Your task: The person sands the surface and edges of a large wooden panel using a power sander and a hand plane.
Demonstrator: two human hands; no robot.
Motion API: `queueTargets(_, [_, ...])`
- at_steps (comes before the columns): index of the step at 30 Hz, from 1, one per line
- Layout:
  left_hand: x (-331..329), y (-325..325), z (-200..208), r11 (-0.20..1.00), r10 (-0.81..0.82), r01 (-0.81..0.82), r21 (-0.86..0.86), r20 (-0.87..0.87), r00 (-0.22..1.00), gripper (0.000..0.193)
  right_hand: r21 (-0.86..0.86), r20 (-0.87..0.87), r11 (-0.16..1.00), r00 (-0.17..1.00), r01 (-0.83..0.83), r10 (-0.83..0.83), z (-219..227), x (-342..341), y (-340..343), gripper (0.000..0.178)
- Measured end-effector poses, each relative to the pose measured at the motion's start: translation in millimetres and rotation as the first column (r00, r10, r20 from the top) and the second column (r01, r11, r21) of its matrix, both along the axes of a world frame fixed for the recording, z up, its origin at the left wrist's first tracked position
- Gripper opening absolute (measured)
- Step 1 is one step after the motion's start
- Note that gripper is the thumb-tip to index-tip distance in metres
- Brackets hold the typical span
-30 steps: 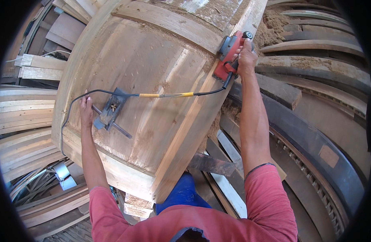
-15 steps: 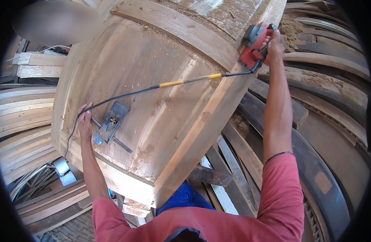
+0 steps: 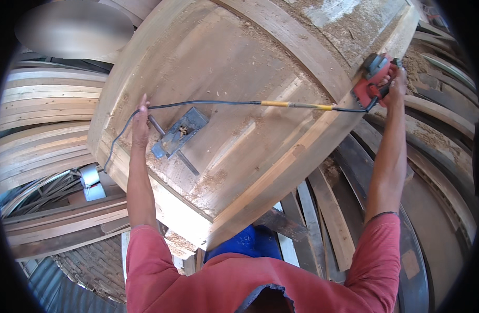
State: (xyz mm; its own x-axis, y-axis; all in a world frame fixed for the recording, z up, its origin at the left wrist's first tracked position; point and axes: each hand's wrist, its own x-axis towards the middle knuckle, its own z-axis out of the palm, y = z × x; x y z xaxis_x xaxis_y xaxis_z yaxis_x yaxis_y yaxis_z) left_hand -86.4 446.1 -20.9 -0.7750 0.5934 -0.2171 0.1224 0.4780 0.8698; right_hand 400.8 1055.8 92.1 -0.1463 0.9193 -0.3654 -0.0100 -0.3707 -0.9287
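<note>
Stacked curved planks (image 3: 46, 112) far left, pale and rough-sawn. Left hand (image 3: 141, 122) rests on the big curved wooden form (image 3: 234, 94), fingers closed over the black power cord (image 3: 198, 103). Just right of it, a blue-grey metal clamp (image 3: 178, 133) lies on the dusty boards. Cord runs taut, yellow-sleeved, to the red power tool (image 3: 374, 79), gripped tight by the right hand (image 3: 393, 83) at the upper edge. Risk: cord could snag the clamp or drag under the tool; sawdust could let it skid.

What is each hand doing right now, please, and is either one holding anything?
Left hand: on the wooden panel, closed on the black power cord.
Right hand: closed around the red power tool at the panel's edge.
</note>
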Motion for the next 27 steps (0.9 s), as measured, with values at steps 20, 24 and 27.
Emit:
queueTargets(20, [-48,-19,-35,0.914,0.045,-0.221,0.341,0.454,0.890,0.049,-0.204,-0.187,0.977,0.978,0.056,-0.095,-4,61,-261,0.045])
queueTargets(24, [-67,-32,-37,0.849,-0.053,-0.283,0.446,0.605,0.794,0.044,-0.224,-0.133,0.971,0.984,0.086,-0.117,9,56,-352,0.039])
queueTargets(27, [-61,-25,-32,0.829,0.035,-0.397,0.394,0.672,0.740,0.047,-0.196,-0.082,0.967,0.980,0.161,-0.180,4,55,-431,0.038])
